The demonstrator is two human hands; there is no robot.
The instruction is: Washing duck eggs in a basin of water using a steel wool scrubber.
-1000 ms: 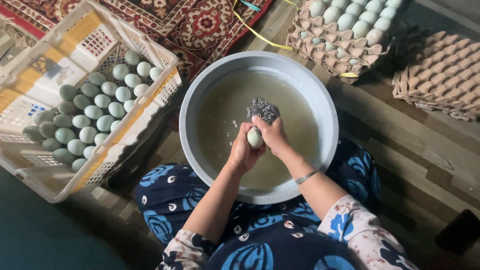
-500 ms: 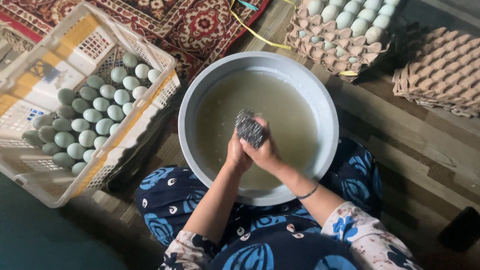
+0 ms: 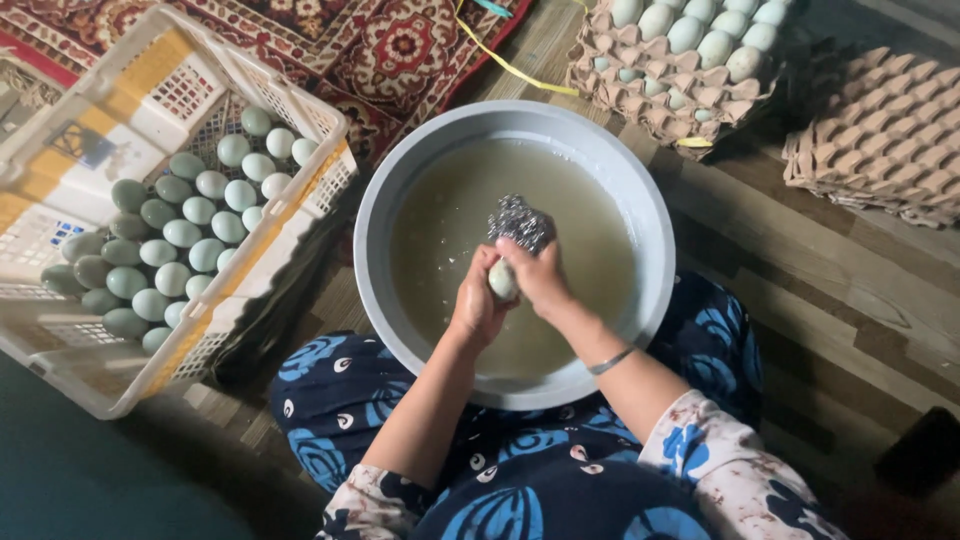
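Note:
Over a grey basin [image 3: 395,170] of murky water, my left hand [image 3: 474,306] grips a pale egg [image 3: 501,280]. My right hand [image 3: 540,278] holds a silver steel-wool scrubber [image 3: 518,221] and presses it against the far end of the egg. Both hands meet just above the water near the basin's middle. A thin bracelet sits on my right wrist.
A white and yellow plastic crate [image 3: 150,75] at the left holds several pale green eggs [image 3: 180,233]. A cardboard tray [image 3: 640,95] with several eggs lies at the top right, and a stack of bare trays [image 3: 880,130] beside it. A patterned red rug [image 3: 380,45] lies behind.
The scrubber has moved from over the egg, where it hid it, back to the egg's far end. The egg shows again between my hands.

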